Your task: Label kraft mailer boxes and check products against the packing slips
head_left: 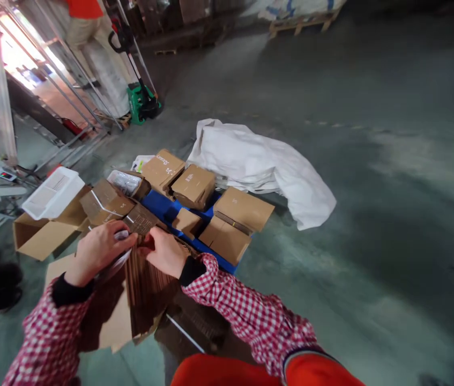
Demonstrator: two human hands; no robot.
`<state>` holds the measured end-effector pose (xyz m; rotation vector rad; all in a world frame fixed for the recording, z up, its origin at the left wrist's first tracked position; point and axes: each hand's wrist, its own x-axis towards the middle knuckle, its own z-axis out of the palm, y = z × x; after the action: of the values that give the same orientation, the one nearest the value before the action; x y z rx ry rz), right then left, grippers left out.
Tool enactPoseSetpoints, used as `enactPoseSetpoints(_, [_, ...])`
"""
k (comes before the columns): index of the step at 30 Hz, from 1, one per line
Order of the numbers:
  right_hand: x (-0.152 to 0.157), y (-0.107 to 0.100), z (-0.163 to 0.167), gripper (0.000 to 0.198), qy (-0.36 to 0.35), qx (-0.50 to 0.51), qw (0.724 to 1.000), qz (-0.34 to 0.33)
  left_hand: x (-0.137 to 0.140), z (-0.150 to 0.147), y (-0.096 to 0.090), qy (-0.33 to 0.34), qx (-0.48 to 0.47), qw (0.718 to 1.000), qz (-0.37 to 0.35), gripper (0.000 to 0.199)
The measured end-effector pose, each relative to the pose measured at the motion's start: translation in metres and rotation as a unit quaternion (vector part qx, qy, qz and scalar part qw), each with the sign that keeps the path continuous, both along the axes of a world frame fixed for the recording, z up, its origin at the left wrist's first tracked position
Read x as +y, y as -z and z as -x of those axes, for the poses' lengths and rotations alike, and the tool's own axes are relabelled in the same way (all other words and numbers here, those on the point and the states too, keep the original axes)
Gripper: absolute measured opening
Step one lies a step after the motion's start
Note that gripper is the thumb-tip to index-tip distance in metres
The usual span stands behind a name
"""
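Observation:
My left hand (98, 251) is closed on a crumpled, whitish translucent plastic piece (119, 264), part of which shows between thumb and fingers. Right beside it, my right hand (165, 252) has its fingers curled at the top edge of a stack of flattened cardboard boxes (142, 289). Whatever its fingertips pinch is hidden. The stack stands on edge in an opened carton (116, 321), below both hands. Just beyond the fingers lies a dark brown printed cardboard bundle (142, 219).
Bundles of flat cardboard (237, 206) lie on a blue pallet (158, 203). Behind them is a white woven sheet (251, 153). A white plastic bin (53, 192) sits over an open carton (45, 236) at left. A person (90, 32) stands near a green pallet jack (142, 102).

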<state>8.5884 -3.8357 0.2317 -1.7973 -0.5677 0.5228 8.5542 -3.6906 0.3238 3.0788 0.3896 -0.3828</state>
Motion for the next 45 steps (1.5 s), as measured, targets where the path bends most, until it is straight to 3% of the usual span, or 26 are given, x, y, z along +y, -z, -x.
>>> enactPoseSetpoints(2, [-0.004, -0.005, 0.003, 0.007, -0.035, 0.008, 0.999, 0.022, 0.0, -0.006, 0.0, 0.006, 0.018, 1.0, -0.019, 0.036])
enactPoseSetpoints(4, [-0.007, -0.009, 0.003, 0.008, -0.057, 0.042, 0.997, 0.031, 0.0, -0.009, -0.001, 0.012, 0.027, 0.999, -0.028, 0.035])
enactPoseSetpoints(6, [-0.006, -0.012, 0.002, 0.011, -0.073, 0.128, 0.989, 0.012, -0.002, -0.011, -0.003, 0.01, 0.024, 0.999, -0.033, 0.035])
enactPoseSetpoints(9, [0.002, -0.015, -0.002, 0.017, -0.083, 0.293, 0.952, -0.02, -0.006, -0.011, -0.008, 0.0, 0.021, 0.999, -0.027, 0.036])
enactPoseSetpoints(11, [0.01, -0.018, -0.006, 0.019, -0.073, 0.331, 0.941, -0.023, -0.01, -0.011, -0.011, -0.019, 0.011, 1.0, -0.022, 0.036])
enactPoseSetpoints(15, [0.024, -0.025, -0.015, 0.018, -0.025, 0.336, 0.94, -0.062, -0.012, -0.01, -0.014, -0.046, -0.01, 0.999, -0.027, 0.038])
enactPoseSetpoints(23, [0.028, -0.02, -0.014, 0.02, -0.08, 0.373, 0.92, -0.086, 0.003, -0.002, -0.016, -0.059, -0.031, 0.997, -0.029, 0.039])
enactPoseSetpoints(31, [-0.004, -0.008, -0.01, 0.012, -0.093, 0.364, 0.924, -0.072, -0.01, -0.012, -0.005, -0.041, -0.034, 0.998, -0.038, 0.041])
enactPoseSetpoints(36, [-0.024, -0.003, -0.001, 0.013, -0.047, 0.388, 0.914, -0.105, -0.025, -0.019, 0.001, -0.015, -0.032, 0.998, -0.045, 0.04])
enactPoseSetpoints(45, [-0.007, -0.026, -0.008, 0.019, -0.007, 0.312, 0.948, -0.061, -0.02, -0.027, 0.001, -0.023, -0.005, 0.999, -0.033, 0.041])
